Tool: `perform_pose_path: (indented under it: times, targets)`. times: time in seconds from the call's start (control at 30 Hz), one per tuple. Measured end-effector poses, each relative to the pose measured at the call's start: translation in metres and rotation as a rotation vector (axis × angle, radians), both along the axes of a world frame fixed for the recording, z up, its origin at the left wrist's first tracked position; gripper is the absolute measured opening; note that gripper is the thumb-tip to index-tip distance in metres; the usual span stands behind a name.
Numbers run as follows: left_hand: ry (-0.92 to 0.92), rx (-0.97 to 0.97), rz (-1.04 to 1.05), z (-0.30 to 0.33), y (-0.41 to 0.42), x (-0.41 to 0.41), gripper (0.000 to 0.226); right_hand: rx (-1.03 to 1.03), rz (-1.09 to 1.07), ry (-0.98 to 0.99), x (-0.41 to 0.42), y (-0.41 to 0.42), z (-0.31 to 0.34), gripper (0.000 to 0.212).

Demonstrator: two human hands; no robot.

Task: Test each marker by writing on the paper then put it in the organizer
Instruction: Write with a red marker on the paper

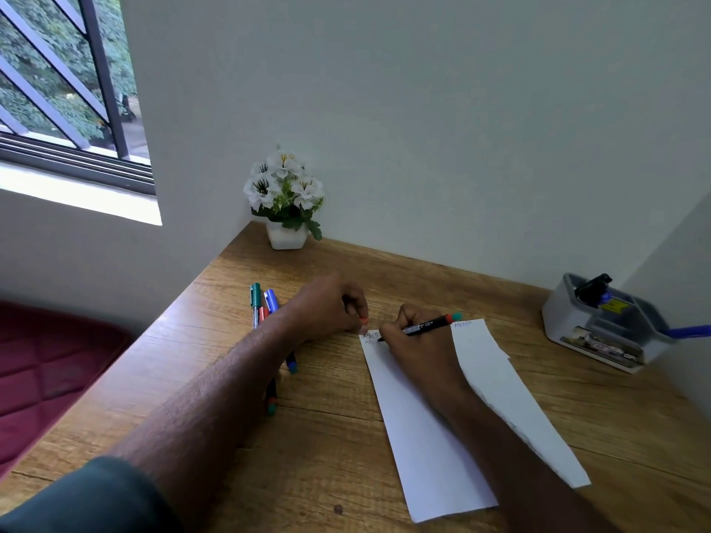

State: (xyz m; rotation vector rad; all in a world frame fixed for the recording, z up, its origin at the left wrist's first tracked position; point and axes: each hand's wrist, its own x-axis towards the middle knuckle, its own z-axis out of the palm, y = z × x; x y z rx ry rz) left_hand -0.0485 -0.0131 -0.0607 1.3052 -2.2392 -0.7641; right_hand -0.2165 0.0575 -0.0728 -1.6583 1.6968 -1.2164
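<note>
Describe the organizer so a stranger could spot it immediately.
Follow the wooden desk to its far right corner by the wall. The organizer is a grey compartmented box there, apart from the paper, already holding a black marker and a blue one.

Black marker (425, 325) tip-down on paper (427, 448)

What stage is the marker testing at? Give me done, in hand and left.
Done: the organizer already holds some pens, and the paper bears a few lines of writing at its top.
In hand: the right hand grips a black marker with its tip on the paper; the left hand pinches an orange cap.
Left: several markers lie beside the left arm.
</note>
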Motion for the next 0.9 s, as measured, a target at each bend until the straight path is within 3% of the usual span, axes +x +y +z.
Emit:
perform_pose_path:
  times: [0.9]
  targets:
    - [0.018, -0.001, -0.007, -0.0027, -0.0009, 0.0004, 0.016, 0.03, -0.023, 0.008, -0.0025, -0.0023, -0.0021, 0.025]
